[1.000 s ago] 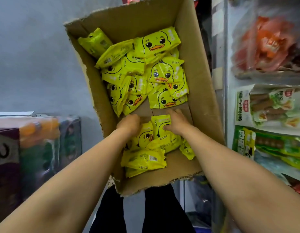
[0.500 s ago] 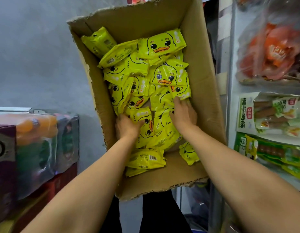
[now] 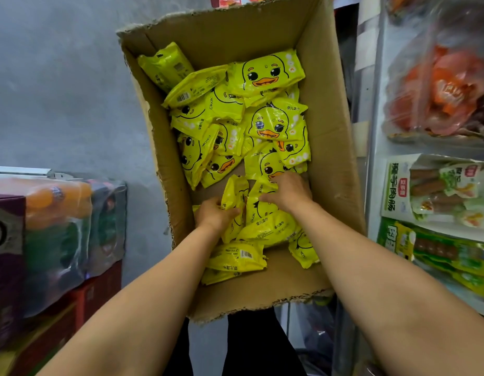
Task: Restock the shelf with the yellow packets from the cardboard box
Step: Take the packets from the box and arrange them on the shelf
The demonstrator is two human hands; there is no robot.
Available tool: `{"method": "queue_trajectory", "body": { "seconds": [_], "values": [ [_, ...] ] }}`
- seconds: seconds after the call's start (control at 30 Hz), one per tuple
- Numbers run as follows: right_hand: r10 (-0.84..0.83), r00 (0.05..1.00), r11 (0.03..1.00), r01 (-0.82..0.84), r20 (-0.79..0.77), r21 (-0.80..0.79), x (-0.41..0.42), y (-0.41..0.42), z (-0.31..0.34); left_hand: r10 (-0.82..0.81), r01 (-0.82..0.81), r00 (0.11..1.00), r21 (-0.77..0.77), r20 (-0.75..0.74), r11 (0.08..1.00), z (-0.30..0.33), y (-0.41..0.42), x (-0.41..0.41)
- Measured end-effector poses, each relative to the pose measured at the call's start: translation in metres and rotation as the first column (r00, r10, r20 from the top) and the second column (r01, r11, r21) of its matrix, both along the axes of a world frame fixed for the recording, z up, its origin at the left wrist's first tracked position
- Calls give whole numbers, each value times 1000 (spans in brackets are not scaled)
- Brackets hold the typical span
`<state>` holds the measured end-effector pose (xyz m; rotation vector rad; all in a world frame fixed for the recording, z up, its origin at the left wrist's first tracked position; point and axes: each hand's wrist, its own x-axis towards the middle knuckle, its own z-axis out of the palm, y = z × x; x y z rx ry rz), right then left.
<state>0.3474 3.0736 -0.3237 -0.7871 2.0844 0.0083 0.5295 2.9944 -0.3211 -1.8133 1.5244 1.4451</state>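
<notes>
An open cardboard box (image 3: pixel 327 137) fills the middle of the view. Inside lie several yellow packets printed with a duck face (image 3: pixel 265 74). A small bunch of these packets (image 3: pixel 262 213) stands gathered between my two hands near the box's near end. My left hand (image 3: pixel 212 214) grips the bunch from the left, fingers curled round a packet edge. My right hand (image 3: pixel 288 192) presses on the bunch from the right and top, fingers curled over the packets. More yellow packets (image 3: pixel 236 257) lie flat below the hands.
A shelf unit (image 3: pixel 374 158) stands on the right with bagged sausages (image 3: pixel 436 191) and orange-red packs (image 3: pixel 447 90). Shrink-wrapped drink bottles (image 3: pixel 59 229) sit on stacked boxes at left. A grey wall is behind the box. Dark trouser legs show below it.
Both hands drew the gathered packets back toward the near end of the box, leaving bare cardboard between the bunch and the far pile. The view shifted slightly.
</notes>
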Motion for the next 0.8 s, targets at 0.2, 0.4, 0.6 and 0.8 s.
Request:
{"method": "queue_trajectory", "body": {
  "seconds": [0.2, 0.4, 0.6, 0.8],
  "values": [
    [-173, 984, 985, 173, -42, -4, -8, 9, 27, 110, -113, 980, -13, -166, 993, 31, -12, -7],
    [-550, 800, 758, 599, 241, -259, -12, 18, 79, 308, -233, 868, 230, -390, 945, 84, -29, -13],
    [-696, 590, 485, 806, 409, -339, 3, 32, 128, 385, -183, 786, 412, -484, 893, 151, -26, -26],
    [-689, 403, 186, 902, 602, -390, 36, 69, 192, 288, 26, 709, 433, -643, 901, 223, -9, -22]
  ]
}}
